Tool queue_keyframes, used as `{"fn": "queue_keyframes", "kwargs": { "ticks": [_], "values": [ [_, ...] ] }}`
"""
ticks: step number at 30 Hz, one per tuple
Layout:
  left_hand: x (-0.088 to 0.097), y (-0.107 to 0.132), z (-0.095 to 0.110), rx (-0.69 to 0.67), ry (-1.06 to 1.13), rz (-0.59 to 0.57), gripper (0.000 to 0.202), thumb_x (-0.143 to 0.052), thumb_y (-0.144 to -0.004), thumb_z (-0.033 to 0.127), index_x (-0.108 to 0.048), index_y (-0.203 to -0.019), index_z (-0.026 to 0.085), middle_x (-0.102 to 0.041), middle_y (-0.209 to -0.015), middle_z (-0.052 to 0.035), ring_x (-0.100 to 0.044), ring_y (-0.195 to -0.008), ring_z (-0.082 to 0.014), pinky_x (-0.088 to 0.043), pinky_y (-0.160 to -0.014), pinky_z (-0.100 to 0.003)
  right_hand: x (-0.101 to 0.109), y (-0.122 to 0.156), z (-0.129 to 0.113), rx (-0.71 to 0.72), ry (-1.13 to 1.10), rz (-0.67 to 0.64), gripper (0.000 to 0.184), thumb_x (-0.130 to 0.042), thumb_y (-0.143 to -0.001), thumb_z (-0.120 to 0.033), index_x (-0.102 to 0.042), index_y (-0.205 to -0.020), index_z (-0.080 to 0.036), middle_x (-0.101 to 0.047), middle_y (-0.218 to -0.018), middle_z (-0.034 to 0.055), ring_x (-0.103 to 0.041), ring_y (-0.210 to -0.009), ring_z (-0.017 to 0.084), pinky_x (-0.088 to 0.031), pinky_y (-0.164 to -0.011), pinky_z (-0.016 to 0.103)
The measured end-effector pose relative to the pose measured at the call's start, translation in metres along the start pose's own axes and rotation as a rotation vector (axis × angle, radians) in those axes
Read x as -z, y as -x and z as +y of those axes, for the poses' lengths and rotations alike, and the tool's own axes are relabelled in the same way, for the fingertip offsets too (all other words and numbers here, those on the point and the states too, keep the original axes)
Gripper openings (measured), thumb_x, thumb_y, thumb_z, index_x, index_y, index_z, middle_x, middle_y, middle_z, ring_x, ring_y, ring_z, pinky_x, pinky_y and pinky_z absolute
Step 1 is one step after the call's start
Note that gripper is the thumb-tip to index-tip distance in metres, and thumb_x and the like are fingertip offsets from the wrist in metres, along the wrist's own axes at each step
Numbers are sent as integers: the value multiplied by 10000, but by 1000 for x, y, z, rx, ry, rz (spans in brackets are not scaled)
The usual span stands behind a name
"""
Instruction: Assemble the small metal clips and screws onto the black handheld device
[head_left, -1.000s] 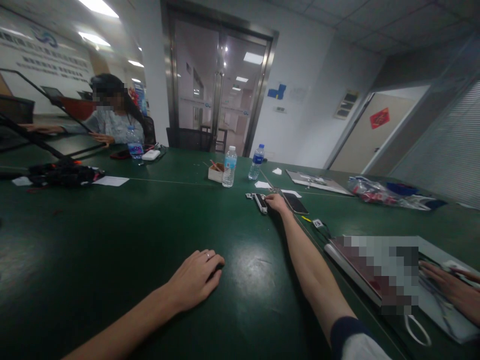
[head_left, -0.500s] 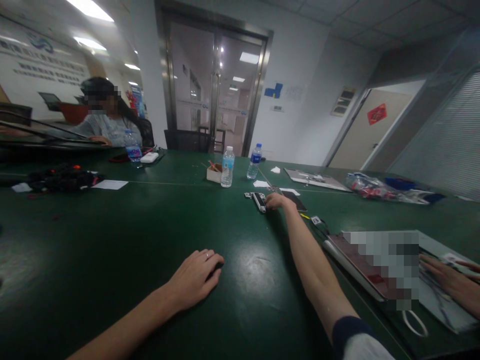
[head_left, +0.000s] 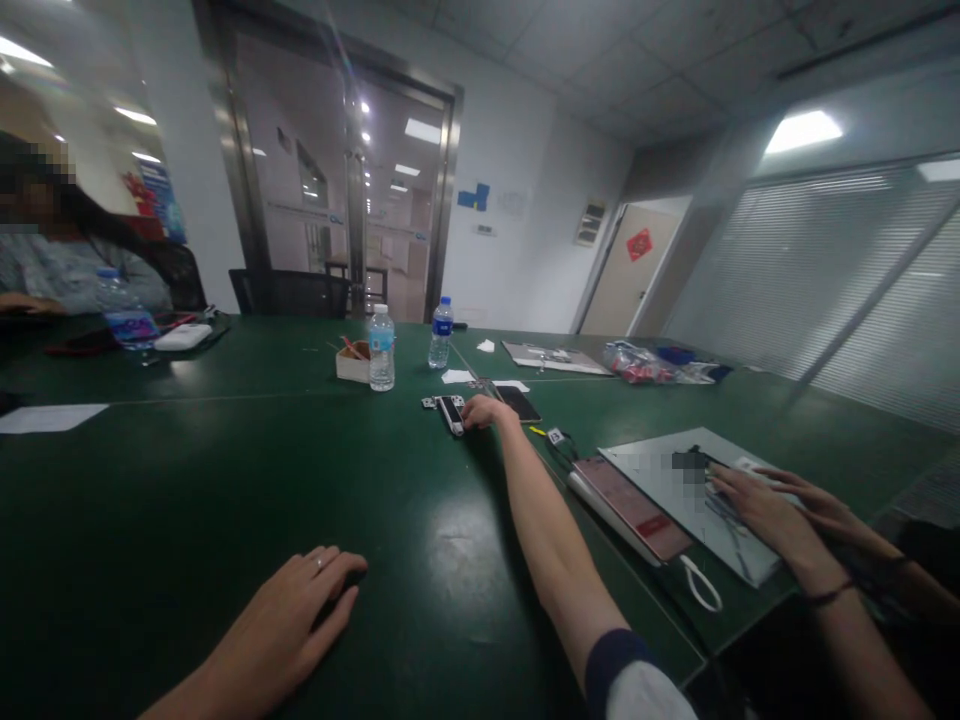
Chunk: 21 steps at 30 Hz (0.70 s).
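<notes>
My left hand [head_left: 300,610] lies on the green table in the lower left, palm down. A ring is on one finger; the fingers bend loosely, thumb apart, with nothing visible in them. Far forward, my right hand [head_left: 484,411] is curled down at the right side of a small white-and-black oblong device [head_left: 451,415]. Its fingertips are too small and hidden to show whether they grip the device or something beside it. Small white pieces [head_left: 430,403] lie against the device's far end. Just right of my right hand is a dark flat panel [head_left: 519,404].
Two water bottles, one nearer [head_left: 382,350] and one farther [head_left: 441,335], stand beyond, by a small box [head_left: 352,364]. At right, another person's hands [head_left: 765,505] work over a pale board [head_left: 739,555] beside a phone [head_left: 634,510]. Another person [head_left: 82,250] sits at far left.
My view has swung to the right, so things appear farther left and more of the co-worker's arms shows. My right hand stays by the device; my left hand still lies on the table.
</notes>
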<state>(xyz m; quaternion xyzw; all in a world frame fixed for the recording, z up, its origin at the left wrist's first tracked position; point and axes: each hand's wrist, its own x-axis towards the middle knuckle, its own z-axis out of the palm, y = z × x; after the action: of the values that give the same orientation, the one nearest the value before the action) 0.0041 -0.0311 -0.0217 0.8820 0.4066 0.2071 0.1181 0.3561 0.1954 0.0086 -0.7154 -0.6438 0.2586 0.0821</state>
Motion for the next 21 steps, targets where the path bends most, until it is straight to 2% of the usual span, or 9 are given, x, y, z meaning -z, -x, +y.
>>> {"fn": "queue_keyframes", "kwargs": {
  "ticks": [5, 9, 13, 18, 21],
  "values": [
    [4, -1, 4, 22, 14, -12, 309, -384, -884, 347, -616, -1071, 266, -658, -996, -18, -601, -887, -187, -495, -786, -297, 2, 6, 0, 27, 35, 51, 180, -694, -680, -137, -723, -843, -206, -692, -840, 6, -623, -721, 119, -480, -638, 182],
    [9, -4, 7, -24, 7, -81, 296, -387, -889, 328, -601, -1077, 249, -644, -977, -27, -592, -856, -180, -488, -757, -289, 3, 4, -10, 78, 75, 246, 187, -631, -774, -232, -708, -932, -168, -684, -941, 59, -612, -862, 168, -455, -740, 217],
    [11, -4, 9, -2, 10, -98, 290, -378, -900, 298, -584, -1094, 235, -629, -991, -37, -576, -868, -178, -478, -766, -301, -12, -6, -31, 199, 129, 427, 237, -558, -843, -309, -684, -1001, -185, -663, -1015, 63, -574, -945, 166, -421, -814, 220],
    [13, -4, 11, -19, 0, -139, 290, -374, -899, 274, -571, -1105, 217, -617, -1000, -46, -560, -882, -179, -469, -778, -310, -38, -9, -48, 187, 167, 433, 196, -614, -793, -286, -688, -948, -191, -585, -1115, 111, -474, -1087, 242, -397, -890, 312],
    [16, -5, 14, -14, -12, -158, 290, -372, -900, 277, -565, -1107, 214, -614, -989, -45, -555, -878, -180, -464, -786, -318, -42, -6, -50, 154, 187, 418, 235, -624, -774, -290, -662, -988, -202, -525, -1167, 125, -441, -1124, 275, -403, -896, 358]
  ]
}}
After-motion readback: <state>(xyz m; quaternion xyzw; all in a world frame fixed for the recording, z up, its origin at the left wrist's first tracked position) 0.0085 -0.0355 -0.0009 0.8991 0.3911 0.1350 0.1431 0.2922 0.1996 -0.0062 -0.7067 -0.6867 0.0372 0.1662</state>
